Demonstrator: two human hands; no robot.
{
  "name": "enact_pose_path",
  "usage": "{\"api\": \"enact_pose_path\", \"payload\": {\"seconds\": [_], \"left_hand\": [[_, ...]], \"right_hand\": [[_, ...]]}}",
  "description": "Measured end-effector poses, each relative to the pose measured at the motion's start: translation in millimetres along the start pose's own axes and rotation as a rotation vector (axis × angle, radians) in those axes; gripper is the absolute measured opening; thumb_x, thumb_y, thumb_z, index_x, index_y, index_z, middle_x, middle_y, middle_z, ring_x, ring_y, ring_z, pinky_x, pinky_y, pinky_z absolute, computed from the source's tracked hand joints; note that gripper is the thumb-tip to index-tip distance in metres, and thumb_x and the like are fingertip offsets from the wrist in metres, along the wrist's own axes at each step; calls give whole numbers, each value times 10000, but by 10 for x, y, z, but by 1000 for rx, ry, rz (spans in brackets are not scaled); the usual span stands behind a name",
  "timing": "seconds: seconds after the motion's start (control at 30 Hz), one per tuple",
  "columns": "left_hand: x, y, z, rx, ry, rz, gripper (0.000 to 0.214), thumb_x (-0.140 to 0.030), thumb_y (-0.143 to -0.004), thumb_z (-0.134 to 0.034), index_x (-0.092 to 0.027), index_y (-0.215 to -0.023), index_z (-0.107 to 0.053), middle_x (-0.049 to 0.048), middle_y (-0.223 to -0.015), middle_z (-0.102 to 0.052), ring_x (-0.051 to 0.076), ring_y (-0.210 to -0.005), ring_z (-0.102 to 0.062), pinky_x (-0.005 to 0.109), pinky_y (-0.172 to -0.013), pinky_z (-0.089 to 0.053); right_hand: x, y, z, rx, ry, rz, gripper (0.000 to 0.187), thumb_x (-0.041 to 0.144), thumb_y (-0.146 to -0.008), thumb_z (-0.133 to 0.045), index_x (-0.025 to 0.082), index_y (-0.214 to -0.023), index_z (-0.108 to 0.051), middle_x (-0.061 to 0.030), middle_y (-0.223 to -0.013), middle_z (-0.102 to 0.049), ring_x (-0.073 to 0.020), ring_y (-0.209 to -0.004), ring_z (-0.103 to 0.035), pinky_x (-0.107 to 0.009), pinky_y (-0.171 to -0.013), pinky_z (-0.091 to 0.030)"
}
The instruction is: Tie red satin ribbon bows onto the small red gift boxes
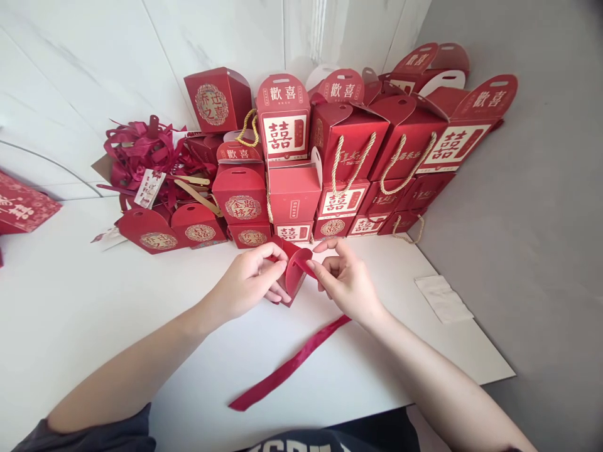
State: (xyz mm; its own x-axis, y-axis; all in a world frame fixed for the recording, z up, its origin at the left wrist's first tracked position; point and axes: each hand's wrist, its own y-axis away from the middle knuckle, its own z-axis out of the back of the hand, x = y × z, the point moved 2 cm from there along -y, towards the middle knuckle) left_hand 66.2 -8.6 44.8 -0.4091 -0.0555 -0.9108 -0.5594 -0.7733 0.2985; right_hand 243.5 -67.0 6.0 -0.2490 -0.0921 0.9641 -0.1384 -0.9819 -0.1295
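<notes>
1 cam here, worn on the person's head. From where I'm standing it's aimed forward and down at the white table [198, 389], near enough that the left hand [257, 279] and right hand [348, 282] sit mid-frame, pale wall [217, 31] up top.

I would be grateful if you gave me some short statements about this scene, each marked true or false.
1. The left hand and right hand are both at the small red box. True.
2. The left hand holds scissors. False: it is touching the small red box.
3. A dark red ribbon lies on the white table. True.
4. A blue cup stands right of the right hand. False: folded white paper lies there.
5. Stacked red boxes stand behind the small red box. True.
</notes>
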Motion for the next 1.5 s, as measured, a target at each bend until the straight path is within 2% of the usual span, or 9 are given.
{"api": "enact_pose_path", "payload": {"seconds": [0.2,0.4,0.57,0.77,0.97,1.1,1.23,1.5], "left_hand": [[28,-39,-8,29,21,16,320,-492,-921,-511,-194,-1033,-549,26,-751,-684,216,-645,-747,255,-574,-592],[65,-75,1,38,20,3,421,-589,-909,-480,-174,-854,-530,6,-678,-642,218,-612,-739,231,-507,-560],[68,-81,-3,38,-2,-2,433,-598,-925,-445,-184,-815,-506,9,-698,-684,195,-566,-726,200,-451,-513],[20,-54,-20,32,-41,-22,440,-598,-920,-463,-182,-780,-494,-24,-588,-632,176,-517,-707,169,-417,-468],[9,-33,-37,43,-84,-110,392,-516,-942,-483,-172,-756,-506,-40,-533,-575,136,-476,-669,170,-439,-476],[19,-38,-43,63,-63,-151,355,-469,-947,-498,-172,-752,-496,-38,-542,-589,114,-474,-654,166,-455,-487],[53,-67,-41,89,-20,-86,404,-520,-958,-439,-177,-745,-463,-8,-566,-640,145,-491,-686,165,-433,-476],[74,-83,-42,77,4,-20,382,-540,-970,-374,-194,-902,-522,-4,-575,-651,176,-481,-689,180,-397,-462]], "right_hand": [[24,3,-45,74,-72,23,267,444,-916,-584,240,-1049,-476,92,-509,-537,-86,-412,-415,-198,-462,-359],[23,17,-53,143,-133,74,227,425,-945,-543,246,-1063,-468,73,-580,-552,-97,-448,-468,-214,-482,-395],[-2,19,-55,189,-138,159,198,368,-961,-533,246,-1100,-462,49,-664,-574,-108,-562,-526,-230,-566,-419],[-11,20,-35,245,-125,208,219,354,-960,-530,236,-1134,-470,23,-743,-570,-124,-640,-540,-250,-603,-450],[-19,33,-32,216,-68,239,200,329,-951,-551,241,-1120,-489,-13,-838,-639,-128,-659,-581,-254,-593,-467],[-28,32,-45,192,-17,281,166,292,-947,-553,242,-1099,-509,-28,-882,-661,-128,-670,-588,-253,-579,-464],[-32,14,-38,165,-26,253,168,324,-948,-551,239,-1088,-515,-24,-855,-656,-125,-639,-574,-248,-549,-464],[-43,-4,-78,172,-170,141,184,358,-942,-565,234,-1067,-512,-9,-841,-638,-105,-606,-559,-224,-517,-478]]}}
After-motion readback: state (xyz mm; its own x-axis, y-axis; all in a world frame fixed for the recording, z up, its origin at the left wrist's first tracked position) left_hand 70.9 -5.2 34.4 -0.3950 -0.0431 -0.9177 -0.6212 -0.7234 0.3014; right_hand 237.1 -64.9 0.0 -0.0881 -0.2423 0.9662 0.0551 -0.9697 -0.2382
